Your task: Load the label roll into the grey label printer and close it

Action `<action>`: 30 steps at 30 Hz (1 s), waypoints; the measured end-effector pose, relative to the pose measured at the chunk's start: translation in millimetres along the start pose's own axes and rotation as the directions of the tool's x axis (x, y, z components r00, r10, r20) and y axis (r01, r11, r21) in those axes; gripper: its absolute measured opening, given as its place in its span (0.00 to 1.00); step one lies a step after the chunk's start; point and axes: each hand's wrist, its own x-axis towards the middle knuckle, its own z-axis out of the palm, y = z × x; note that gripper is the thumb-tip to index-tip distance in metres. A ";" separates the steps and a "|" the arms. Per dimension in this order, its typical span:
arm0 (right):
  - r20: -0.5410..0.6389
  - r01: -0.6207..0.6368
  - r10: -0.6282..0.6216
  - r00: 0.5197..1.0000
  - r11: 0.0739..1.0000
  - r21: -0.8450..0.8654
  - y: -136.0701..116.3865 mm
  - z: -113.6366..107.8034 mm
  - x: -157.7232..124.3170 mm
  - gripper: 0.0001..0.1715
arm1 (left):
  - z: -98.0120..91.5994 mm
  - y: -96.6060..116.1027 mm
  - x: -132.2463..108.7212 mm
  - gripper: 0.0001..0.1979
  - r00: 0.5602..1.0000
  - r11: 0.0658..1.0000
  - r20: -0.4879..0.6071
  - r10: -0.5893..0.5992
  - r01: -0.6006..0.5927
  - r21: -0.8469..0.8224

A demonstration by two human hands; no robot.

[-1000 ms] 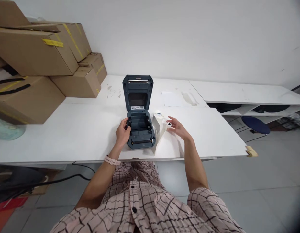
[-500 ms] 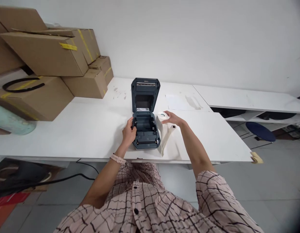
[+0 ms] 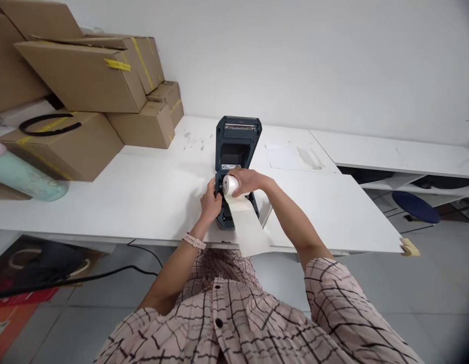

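A dark label printer point(image 3: 239, 135) stands on the white table with its lid tipped up and back. My left hand point(image 3: 210, 205) is closed on the left side of the printer's body, thumb near the inner edge. In my right hand point(image 3: 248, 180) is a white label roll point(image 3: 230, 186), held on its side over the open bay. A loose strip of label paper point(image 3: 250, 230) hangs from the roll across the printer's front and past the table edge. The roll and my right hand hide most of the bay.
Cardboard boxes point(image 3: 82, 76) are stacked at the left, with a black band point(image 3: 48, 132) on one. A mint-green bottle point(image 3: 33, 178) lies near them. Paper point(image 3: 282, 156) lies on the table point(image 3: 333, 212) behind my right arm. A blue stool point(image 3: 415, 206) stands beyond the right end.
My right hand has lifted the label roll from beside the printer and brought it left over the open bay, paper strip trailing. My left hand has stayed at the printer's left side.
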 end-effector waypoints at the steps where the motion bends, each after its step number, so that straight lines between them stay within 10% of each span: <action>1: 0.038 -0.024 0.027 0.999 0.998 -0.064 -3.2 6.5 7.7 0.40 | 0.1 -0.7 0.0 0.35 1.000 1.000 0.001 0.002 -0.002 -0.015; 7: 0.089 -0.079 0.090 0.992 0.990 -0.119 -5.3 29.1 14.6 0.41 | -0.7 -1.4 -0.5 0.34 1.000 1.000 0.019 -0.005 0.005 -0.009; 18: -0.293 0.101 -0.068 0.954 0.990 0.097 -58.9 94.6 -121.8 0.27 | 0.7 -2.8 -2.3 0.30 0.999 0.998 0.003 0.035 -0.034 -0.052; 30: -0.331 0.055 -0.015 0.944 0.992 0.112 -67.4 111.6 -125.2 0.31 | 7.9 -13.6 0.9 0.27 0.998 0.945 -0.021 -0.055 0.045 -0.324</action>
